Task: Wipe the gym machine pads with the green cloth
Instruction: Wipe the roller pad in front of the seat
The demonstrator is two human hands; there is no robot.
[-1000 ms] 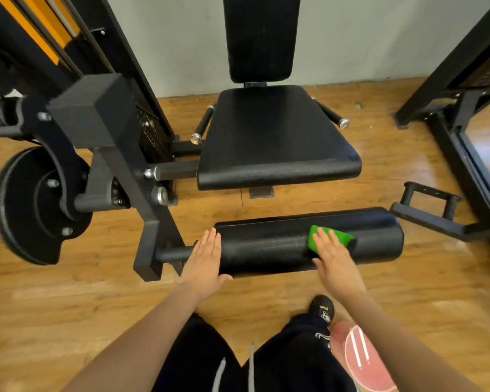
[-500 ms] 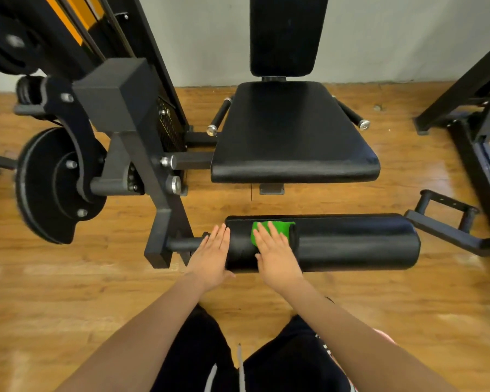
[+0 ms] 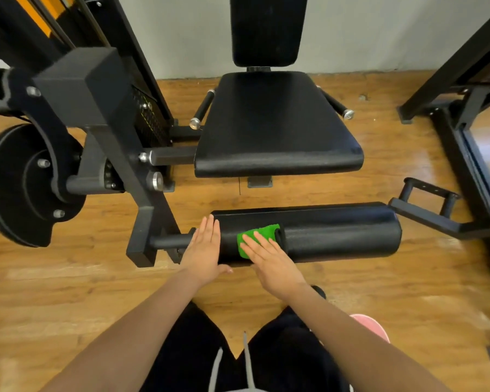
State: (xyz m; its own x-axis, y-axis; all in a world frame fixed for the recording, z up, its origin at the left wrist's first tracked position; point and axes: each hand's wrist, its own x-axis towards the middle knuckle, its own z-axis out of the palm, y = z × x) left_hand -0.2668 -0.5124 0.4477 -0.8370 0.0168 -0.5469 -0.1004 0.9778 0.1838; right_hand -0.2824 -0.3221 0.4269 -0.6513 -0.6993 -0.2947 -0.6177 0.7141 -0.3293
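Wood floor; straight fingers (image 3: 259, 244) press green cloth (image 3: 262, 232).

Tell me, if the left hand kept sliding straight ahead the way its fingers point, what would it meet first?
Beyond the roller pad the left hand rests on, probably bare wooden floor, then the front edge of the seat pad. Depth is hard to judge here.
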